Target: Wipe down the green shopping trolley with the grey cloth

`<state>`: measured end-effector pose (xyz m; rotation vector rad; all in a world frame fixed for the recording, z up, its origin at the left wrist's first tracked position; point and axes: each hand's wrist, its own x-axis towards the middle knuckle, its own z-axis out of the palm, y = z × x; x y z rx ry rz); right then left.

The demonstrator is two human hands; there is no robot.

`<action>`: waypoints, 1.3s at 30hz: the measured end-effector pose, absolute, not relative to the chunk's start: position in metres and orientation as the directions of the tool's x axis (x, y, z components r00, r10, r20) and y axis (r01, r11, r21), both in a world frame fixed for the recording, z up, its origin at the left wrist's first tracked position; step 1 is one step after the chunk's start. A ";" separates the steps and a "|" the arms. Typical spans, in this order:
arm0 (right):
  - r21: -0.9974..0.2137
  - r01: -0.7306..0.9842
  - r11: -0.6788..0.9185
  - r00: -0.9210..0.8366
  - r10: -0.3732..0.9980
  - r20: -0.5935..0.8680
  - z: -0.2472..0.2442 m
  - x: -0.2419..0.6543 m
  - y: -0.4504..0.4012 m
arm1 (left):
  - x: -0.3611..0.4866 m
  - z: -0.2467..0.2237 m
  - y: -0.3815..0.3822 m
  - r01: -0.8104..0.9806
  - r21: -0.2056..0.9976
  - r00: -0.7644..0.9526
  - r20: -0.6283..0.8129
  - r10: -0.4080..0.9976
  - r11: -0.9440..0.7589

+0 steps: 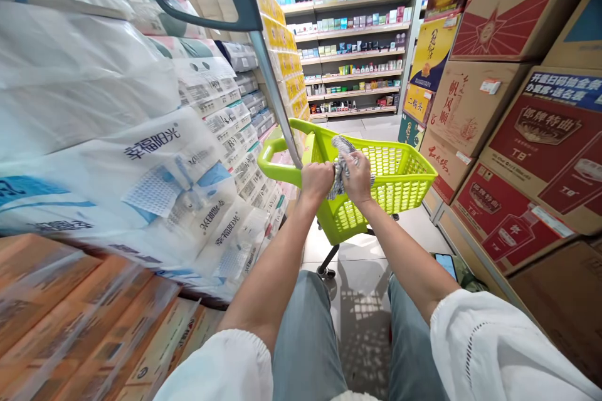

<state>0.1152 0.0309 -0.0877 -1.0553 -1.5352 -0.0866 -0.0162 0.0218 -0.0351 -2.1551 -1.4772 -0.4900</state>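
Note:
In front of me is a lime-green shopping cart with a perforated basket, a grey metal pole and a dark grey handle at the top left. My left hand is closed in a fist at the near rim of the basket and appears to grip it. Just beside it, my right hand is closed on a crumpled grey-and-white cloth, which lies against the basket's near side. The fingertips of both hands are partly hidden.
Plastic-wrapped tissue packs are piled on the left, above orange boxes. Cartons stand stacked on the right. Product shelves line the back. A phone lies low at the right, near my leg.

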 end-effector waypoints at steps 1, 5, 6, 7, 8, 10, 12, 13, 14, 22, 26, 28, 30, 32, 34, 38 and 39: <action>-0.466 0.656 0.594 0.076 0.563 0.823 -0.088 0.113 0.030 | -0.017 -0.035 0.023 0.933 -0.189 0.360 0.532 0.766 -0.307; -0.424 0.663 0.616 -0.064 0.612 0.788 -0.091 0.117 0.028 | -0.018 -0.035 0.025 0.931 -0.198 0.366 0.528 0.766 -0.308; -0.422 0.661 0.620 -0.089 0.624 0.776 -0.091 0.121 0.029 | -0.018 -0.035 0.026 0.931 -0.198 0.364 0.532 0.764 -0.306; -0.420 0.660 0.623 -0.110 0.633 0.766 -0.092 0.125 0.031 | -0.018 -0.035 0.026 0.932 -0.197 0.362 0.535 0.763 -0.304; -0.416 0.659 0.627 -0.129 0.639 0.758 -0.093 0.129 0.032 | -0.018 -0.035 0.026 0.933 -0.195 0.359 0.536 0.764 -0.302; -0.401 0.668 0.626 -0.158 0.647 0.746 -0.096 0.139 0.036 | -0.017 -0.036 0.027 0.935 -0.192 0.354 0.538 0.765 -0.298; -0.386 0.693 0.609 -0.156 0.650 0.744 -0.101 0.149 0.036 | -0.016 -0.036 0.028 0.937 -0.189 0.348 0.546 0.762 -0.293; -0.383 0.710 0.592 -0.140 0.651 0.746 -0.105 0.154 0.035 | -0.016 -0.037 0.029 0.939 -0.187 0.345 0.552 0.759 -0.290; -0.383 0.727 0.570 -0.117 0.652 0.749 -0.109 0.159 0.034 | -0.016 -0.037 0.029 0.940 -0.183 0.341 0.557 0.757 -0.289; -0.452 0.751 0.482 0.034 0.655 0.755 -0.107 0.144 0.026 | -0.007 -0.040 0.030 0.946 -0.137 0.319 0.569 0.758 -0.295; -0.478 0.714 0.512 0.018 0.669 0.743 -0.096 0.119 0.031 | -0.006 -0.039 0.027 0.946 -0.134 0.318 0.556 0.768 -0.295; -0.475 0.710 0.519 -0.011 0.683 0.730 -0.096 0.120 0.033 | -0.009 -0.039 0.028 0.945 -0.140 0.323 0.557 0.765 -0.297; -0.461 0.720 0.518 -0.036 0.692 0.721 -0.102 0.132 0.035 | -0.012 -0.039 0.030 0.941 -0.147 0.332 0.567 0.754 -0.304; -0.452 0.742 0.494 -0.020 0.691 0.722 -0.110 0.151 0.035 | -0.015 -0.040 0.031 0.939 -0.144 0.336 0.576 0.745 -0.311; -0.449 0.770 0.453 0.020 0.687 0.727 -0.117 0.169 0.035 | -0.017 -0.041 0.033 0.940 -0.134 0.330 0.579 0.745 -0.313; -0.461 0.812 0.358 0.107 0.686 0.720 -0.119 0.169 0.033 | -0.016 -0.042 0.035 0.946 -0.136 0.316 0.589 0.743 -0.294; -0.463 0.815 0.348 0.115 0.687 0.718 -0.117 0.161 0.032 | -0.015 -0.042 0.035 0.946 -0.139 0.317 0.593 0.740 -0.293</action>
